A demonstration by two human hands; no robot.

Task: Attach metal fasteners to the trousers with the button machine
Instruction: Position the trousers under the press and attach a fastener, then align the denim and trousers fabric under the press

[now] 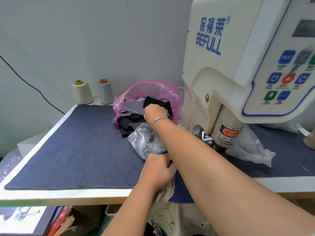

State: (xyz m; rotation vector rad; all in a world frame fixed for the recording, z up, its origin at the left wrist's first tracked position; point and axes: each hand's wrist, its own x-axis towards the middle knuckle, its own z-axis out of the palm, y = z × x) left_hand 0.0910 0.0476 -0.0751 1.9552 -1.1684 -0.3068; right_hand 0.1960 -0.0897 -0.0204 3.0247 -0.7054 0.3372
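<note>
**Reaching for scraps while the trousers waited at the edge**

The step in hand looked like preparation, not pressing. The right hand (155, 113) stretched across the tabletop (76, 195) into the pink bag (153, 89) of cloth scraps (131, 108) — its fingers were curled down onto the dark pieces, though whether they had closed on one could not be told from above. A bracelet (161, 120) sat on that wrist. The left hand (157, 171) held its grip clamped on the beige trousers (163, 195), which hung over the near edge of the tabletop and down toward the lap, well short of the machine's head.

The button machine (238, 74) stood to the right, with its press foot (225, 138) partly hidden behind the forearm. A clear bag (146, 142) holding small dark pieces, possibly the fasteners, lay between the two hands on the blue cloth mat (81, 147). Two thread cones (82, 91) stood at the back, apart from the work.

The next move probably called for drawing a scrap out as backing or test piece, then sliding the trousers under the press foot — with fingers kept clear of it, as its label warned.
</note>
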